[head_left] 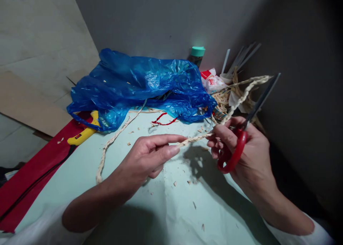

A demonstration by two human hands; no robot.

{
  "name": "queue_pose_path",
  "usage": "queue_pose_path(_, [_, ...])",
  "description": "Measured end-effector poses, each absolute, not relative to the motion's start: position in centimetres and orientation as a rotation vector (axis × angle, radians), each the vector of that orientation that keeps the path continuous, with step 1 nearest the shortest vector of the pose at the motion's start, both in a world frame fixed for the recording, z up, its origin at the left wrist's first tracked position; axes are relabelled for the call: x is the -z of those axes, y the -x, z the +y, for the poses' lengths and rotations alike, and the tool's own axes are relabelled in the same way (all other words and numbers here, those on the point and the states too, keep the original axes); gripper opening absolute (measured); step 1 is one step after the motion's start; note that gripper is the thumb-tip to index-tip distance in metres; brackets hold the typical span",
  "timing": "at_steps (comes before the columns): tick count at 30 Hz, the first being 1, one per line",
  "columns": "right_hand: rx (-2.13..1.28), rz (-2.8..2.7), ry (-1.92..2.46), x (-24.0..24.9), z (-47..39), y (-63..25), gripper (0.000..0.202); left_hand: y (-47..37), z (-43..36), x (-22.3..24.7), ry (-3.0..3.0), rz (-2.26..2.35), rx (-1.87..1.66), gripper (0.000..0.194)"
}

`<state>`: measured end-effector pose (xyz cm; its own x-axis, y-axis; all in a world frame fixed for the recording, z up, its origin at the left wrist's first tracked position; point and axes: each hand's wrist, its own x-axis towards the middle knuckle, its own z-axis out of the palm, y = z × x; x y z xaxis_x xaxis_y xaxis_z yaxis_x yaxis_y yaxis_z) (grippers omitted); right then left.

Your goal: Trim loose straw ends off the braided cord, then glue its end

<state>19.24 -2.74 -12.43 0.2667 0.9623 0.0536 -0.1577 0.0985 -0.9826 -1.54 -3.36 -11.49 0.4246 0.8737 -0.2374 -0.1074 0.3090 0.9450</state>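
A pale braided cord [197, 139] runs between my two hands above the table. My left hand [152, 155] pinches it between thumb and fingers. Around the red handle of a pair of scissors [239, 148] my right hand [249, 152] is closed, and its fingertips also grip the cord. The scissor blades point up and away to the right. Beyond the right hand the braid [242, 98] rises towards the blade tip and bends back to the left. Another stretch of pale braid [103, 159] lies on the table left of my left wrist.
A crumpled blue plastic bag [150, 80] spreads along the back. Beside it are a yellow-handled tool [81, 136] with a black cord, a jar with a green lid [197, 52], a red string loop [164, 122] and a bundle of straw-like strips [223, 98]. Small scraps dot the pale tabletop [177, 209].
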Motion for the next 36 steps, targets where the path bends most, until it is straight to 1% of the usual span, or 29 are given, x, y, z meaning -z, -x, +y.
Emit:
queue_pose_path(3, [-1.014,-1.022,1.194,12.7,-2.9,-19.4,0.032,1.6,-3.1,11.7,-0.943,0.881,-0.823,0.025])
queue_pose_path(5, [-0.931,-1.141,1.245,12.9,-3.1,-19.5,0.031,1.8,-2.9,11.8,-0.872,0.852,-0.831,0.021])
queue_pose_path(9, [-0.551,-1.528,1.379,13.4,-3.6,-19.5,0.03,1.9,-2.6,12.0,-0.771,0.826,-0.847,0.014])
queue_pose_path(14, [0.022,-2.177,1.407,14.1,-3.8,-19.1,0.028,1.9,-2.4,12.0,-0.74,0.796,-0.877,0.015])
queue_pose_path(17, [0.333,-2.326,1.524,14.5,-3.6,-19.1,0.024,1.8,-2.7,12.0,-0.77,0.776,-0.881,0.012])
queue_pose_path(19, [0.449,-2.374,1.544,14.7,-3.5,-19.3,0.02,1.6,-2.9,11.9,-0.813,0.78,-0.888,0.014])
queue_pose_path(22, [0.546,-2.388,1.534,14.6,-3.3,-19.5,0.016,1.4,-3.3,11.8,-0.923,0.795,-0.892,0.018])
queue_pose_path(25, [0.571,-2.375,1.564,14.5,-3.3,-19.5,0.011,1.3,-3.5,11.6,-1.018,0.805,-0.868,0.02])
queue_pose_path(29, [0.548,-2.418,1.567,14.4,-3.3,-19.5,0.011,1.4,-3.6,11.5,-1.069,0.854,-0.865,0.019])
queue_pose_path(34, [0.639,-2.453,1.525,14.7,-3.3,-19.5,0.011,1.7,-3.7,11.8,-1.08,0.857,-0.852,0.02])
queue_pose_path(36, [0.605,-2.472,1.499,15.1,-3.2,-19.7,0.012,1.7,-3.7,11.9,-1.078,0.848,-0.861,0.021])
